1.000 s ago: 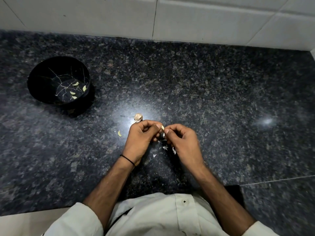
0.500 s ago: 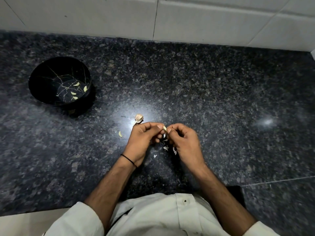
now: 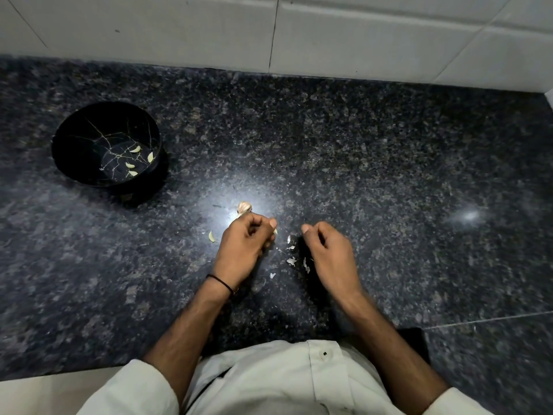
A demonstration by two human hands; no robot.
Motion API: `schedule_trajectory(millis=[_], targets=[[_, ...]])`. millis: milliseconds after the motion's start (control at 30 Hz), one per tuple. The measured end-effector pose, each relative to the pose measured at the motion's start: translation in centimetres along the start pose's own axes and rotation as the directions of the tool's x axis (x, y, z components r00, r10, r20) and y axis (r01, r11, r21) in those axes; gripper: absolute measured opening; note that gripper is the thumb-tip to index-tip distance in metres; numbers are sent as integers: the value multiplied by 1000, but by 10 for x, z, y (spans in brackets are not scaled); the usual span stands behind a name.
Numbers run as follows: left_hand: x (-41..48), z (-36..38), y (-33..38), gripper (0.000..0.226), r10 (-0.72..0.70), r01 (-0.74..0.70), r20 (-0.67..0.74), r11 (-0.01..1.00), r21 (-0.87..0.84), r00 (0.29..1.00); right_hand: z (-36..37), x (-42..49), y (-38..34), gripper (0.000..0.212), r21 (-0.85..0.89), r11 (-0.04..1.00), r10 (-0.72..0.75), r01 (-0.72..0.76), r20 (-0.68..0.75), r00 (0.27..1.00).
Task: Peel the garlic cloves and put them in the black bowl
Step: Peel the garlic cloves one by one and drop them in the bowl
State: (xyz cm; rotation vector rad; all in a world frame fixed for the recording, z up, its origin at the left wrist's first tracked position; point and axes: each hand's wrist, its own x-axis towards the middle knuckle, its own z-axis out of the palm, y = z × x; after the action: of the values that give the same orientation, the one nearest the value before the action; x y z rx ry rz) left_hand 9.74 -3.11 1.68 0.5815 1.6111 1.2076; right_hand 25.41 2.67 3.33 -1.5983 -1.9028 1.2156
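right grip [image 3: 329, 259] drawn apart; curled, contents unclear. left grip [image 3: 242, 250] pinches garlic clove [image 3: 274, 231]; strip skin fully before black bowl [image 3: 77, 145].

Left hand [image 3: 244, 247] pinches a garlic clove [image 3: 274, 231] (right hand [image 3: 329, 253] apart).

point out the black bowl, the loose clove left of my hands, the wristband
round black bowl [image 3: 78, 151]: head view, inner left wall
loose pale garlic clove [image 3: 211, 236]: head view, its middle
thin black wristband [image 3: 220, 282]: head view, mid-band

Blk granite ctr [image 3: 389, 151], wht tile wall [image 3: 389, 34].
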Motion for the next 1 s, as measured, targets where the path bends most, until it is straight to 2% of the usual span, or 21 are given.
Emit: schedule_trajectory(millis=[167, 367, 567, 633, 700, 833, 933, 1000], targets=[[-1, -7, -7, 13, 63, -58, -31, 988, 145, 998, 1, 2, 5, 5, -119, 985, -116, 124, 71, 991], [-13, -16, -3, 14, 259, -223, -38, 892, 394, 965, 5, 5, 13, 30, -262, 899, -341, 350, 79, 937], [-23, -32, -14, 14, 416, -319, -30, 740, 593, 909, 14, -15, 28, 53, -444, 703, -435, 556, 351, 829], [-25, -37, -19, 16, 446, -341, -14, 705, 622, 895, 8, -23, 33, 51, -454, 672, -444, 586, 387, 808], [-26, -41, -22, 20, 455, -354, 1, 693, 628, 891, 0, -30, 32, 42, -424, 714, -455, 556, 322, 830], [-25, -46, -24, 25, 467, -378, 26, 681, 628, 884, -11, -34, 29, 50, -354, 867, -364, 350, 30, 931], [-28, -47, -24, 23, 484, -410, 64, 656, 633, 873, -8, -32, 38, 47, -381, 909, -227, 169, -114, 967], [-31, -47, -24, 21, 490, -433, 93, 644, 631, 866, 3, -37, 39, 44, -401, 908, -197, 121, -153, 969]])
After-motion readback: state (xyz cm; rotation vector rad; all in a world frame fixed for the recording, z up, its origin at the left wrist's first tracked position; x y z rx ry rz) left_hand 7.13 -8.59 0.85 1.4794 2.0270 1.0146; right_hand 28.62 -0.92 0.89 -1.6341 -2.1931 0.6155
